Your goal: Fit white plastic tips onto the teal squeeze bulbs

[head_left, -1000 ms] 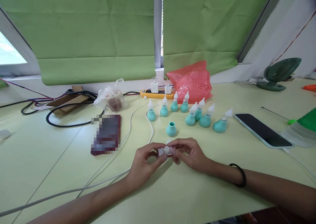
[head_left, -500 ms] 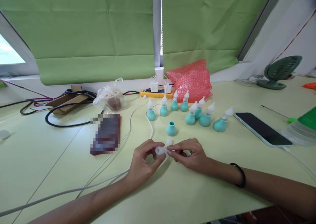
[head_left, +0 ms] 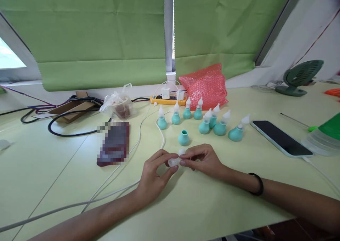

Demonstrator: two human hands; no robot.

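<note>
My left hand [head_left: 154, 175] and my right hand [head_left: 203, 160] meet near the table's front middle. Both pinch a small translucent plastic piece [head_left: 173, 161] between their fingertips. Another small white piece [head_left: 182, 151] lies on the table just behind them. A teal rubber bulb without a tip [head_left: 183, 138] stands a little farther back. Behind it stand several teal bulbs with white tips [head_left: 212, 122] in a loose row.
A phone [head_left: 281, 138] lies at the right, with a green-and-clear object [head_left: 322, 136] at the right edge. A dark red blurred item [head_left: 114, 143] lies at the left. White cables [head_left: 138, 138], a yellow power strip [head_left: 168, 100], a pink bubble-wrap bag [head_left: 204, 85] and a fan [head_left: 299, 78] sit behind.
The hands have shifted slightly and turned the translucent piece between the fingertips. The second white piece behind them has come into view.
</note>
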